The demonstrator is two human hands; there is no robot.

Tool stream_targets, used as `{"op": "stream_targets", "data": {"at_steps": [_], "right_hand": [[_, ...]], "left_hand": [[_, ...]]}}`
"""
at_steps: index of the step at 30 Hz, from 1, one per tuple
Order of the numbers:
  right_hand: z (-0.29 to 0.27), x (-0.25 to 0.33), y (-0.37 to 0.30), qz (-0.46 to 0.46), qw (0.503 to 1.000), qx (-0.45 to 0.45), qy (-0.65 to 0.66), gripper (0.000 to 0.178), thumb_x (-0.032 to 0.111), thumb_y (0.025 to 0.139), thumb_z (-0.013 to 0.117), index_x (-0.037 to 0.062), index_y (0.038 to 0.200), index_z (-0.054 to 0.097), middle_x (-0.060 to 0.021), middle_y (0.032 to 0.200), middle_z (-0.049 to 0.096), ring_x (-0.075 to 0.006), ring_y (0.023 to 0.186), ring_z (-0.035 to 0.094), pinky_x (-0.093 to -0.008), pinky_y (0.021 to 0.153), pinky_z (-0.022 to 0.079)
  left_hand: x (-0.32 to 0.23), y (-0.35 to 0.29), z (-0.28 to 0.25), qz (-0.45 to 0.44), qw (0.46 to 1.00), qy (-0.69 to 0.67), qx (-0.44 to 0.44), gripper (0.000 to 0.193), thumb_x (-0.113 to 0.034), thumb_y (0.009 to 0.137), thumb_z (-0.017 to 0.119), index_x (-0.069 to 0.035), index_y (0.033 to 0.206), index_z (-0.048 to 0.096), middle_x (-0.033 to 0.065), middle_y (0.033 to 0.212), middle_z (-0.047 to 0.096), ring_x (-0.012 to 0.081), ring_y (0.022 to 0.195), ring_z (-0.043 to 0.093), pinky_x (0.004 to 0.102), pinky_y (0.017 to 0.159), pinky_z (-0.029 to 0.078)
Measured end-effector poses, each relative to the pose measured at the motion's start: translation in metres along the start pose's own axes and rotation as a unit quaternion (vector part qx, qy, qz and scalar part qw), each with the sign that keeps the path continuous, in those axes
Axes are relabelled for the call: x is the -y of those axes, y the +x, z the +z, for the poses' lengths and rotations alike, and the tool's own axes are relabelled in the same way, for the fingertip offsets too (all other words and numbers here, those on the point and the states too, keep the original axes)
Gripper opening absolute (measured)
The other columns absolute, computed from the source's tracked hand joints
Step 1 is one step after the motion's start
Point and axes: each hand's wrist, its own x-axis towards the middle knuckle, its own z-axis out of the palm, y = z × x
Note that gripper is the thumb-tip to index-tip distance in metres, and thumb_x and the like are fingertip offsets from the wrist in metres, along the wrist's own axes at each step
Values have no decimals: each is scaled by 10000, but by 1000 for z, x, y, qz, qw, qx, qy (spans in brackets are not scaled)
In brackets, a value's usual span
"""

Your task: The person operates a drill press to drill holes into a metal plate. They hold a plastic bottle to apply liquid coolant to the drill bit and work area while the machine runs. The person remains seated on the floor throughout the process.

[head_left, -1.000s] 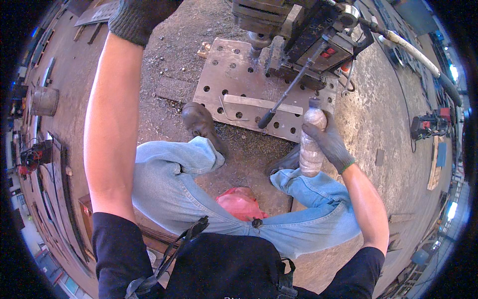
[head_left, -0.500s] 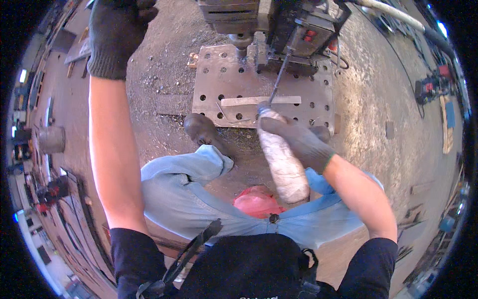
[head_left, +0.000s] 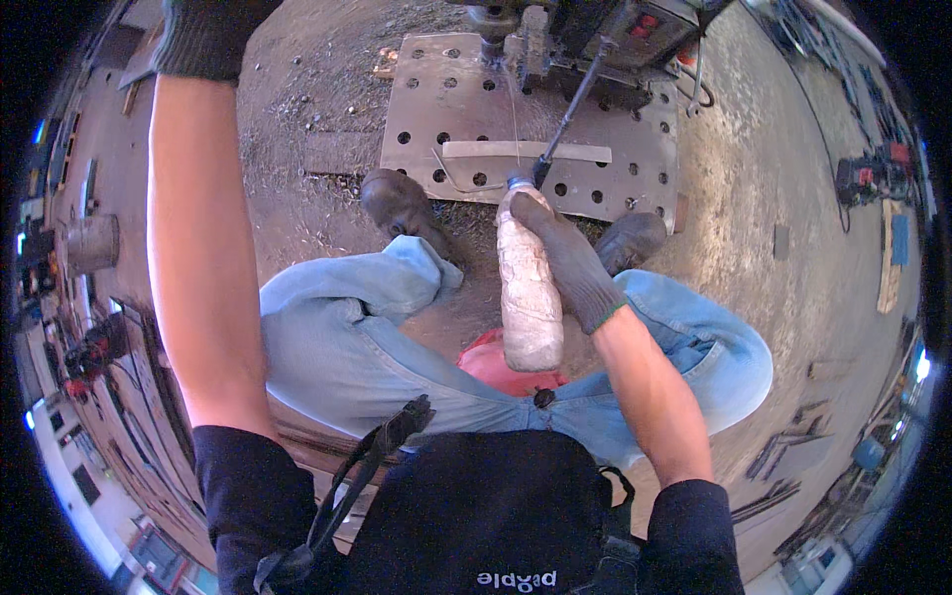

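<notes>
My right hand (head_left: 560,243), in a dark grey glove, is wrapped round a cloudy, whitish plastic bottle (head_left: 531,297). The bottle's neck points away from me, and a thin stream of liquid (head_left: 517,124) runs from it toward the machine's drill chuck (head_left: 493,25). Beyond the bottle stands a perforated metal table (head_left: 416,109) with a flat metal strip (head_left: 526,152) lying across it. A black lever (head_left: 575,109) slants down from the machine, its knob close to the bottle's neck. My left hand (head_left: 210,35), gloved too, reaches up at the far left; its fingers are cut off by the frame.
A bent thin rod (head_left: 458,181) lies at the table's near edge. My boots (head_left: 397,203) stand before the table, and a red cloth-like item (head_left: 486,359) shows between my legs. Metal shavings litter the floor at left. A red and black machine (head_left: 868,181) stands far right.
The bottle has swung left and now points more directly away from me, with a thin stream showing from its neck. The view has shifted, so my left hand and the machine sit higher.
</notes>
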Motion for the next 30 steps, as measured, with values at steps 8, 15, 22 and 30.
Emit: {"op": "stream_targets", "data": {"at_steps": [8,15,22,30], "right_hand": [[8,1,-10,-126,991,-1,-35,564,254,848,723,31,1293,458,-82,1071,588,-159,928,609,-314,788,536],[-4,-6,-4,-28,999,-9,-37,499,363,870,688,68,1230,505,-46,982,590,-143,826,608,-290,709,531],[-12,-11,5,42,998,22,48,387,424,885,673,108,1088,578,6,802,572,-103,659,571,-270,582,504],[-15,-11,5,-39,999,6,24,464,402,872,692,77,1167,544,-15,923,593,-117,766,593,-264,685,521]], "left_hand": [[0,1,-16,-17,997,-4,-69,382,-370,960,491,-22,1041,627,27,830,673,53,576,520,180,449,401],[-1,2,-12,-18,997,31,-64,387,-371,943,504,-19,1027,642,18,815,671,56,561,536,184,456,415],[-1,1,-10,-19,997,15,-78,393,-378,936,511,-21,1033,644,2,776,652,52,550,517,183,447,403],[0,1,-5,-21,996,14,-90,400,-390,940,502,-26,1022,644,11,812,663,50,542,493,183,440,378]]}}
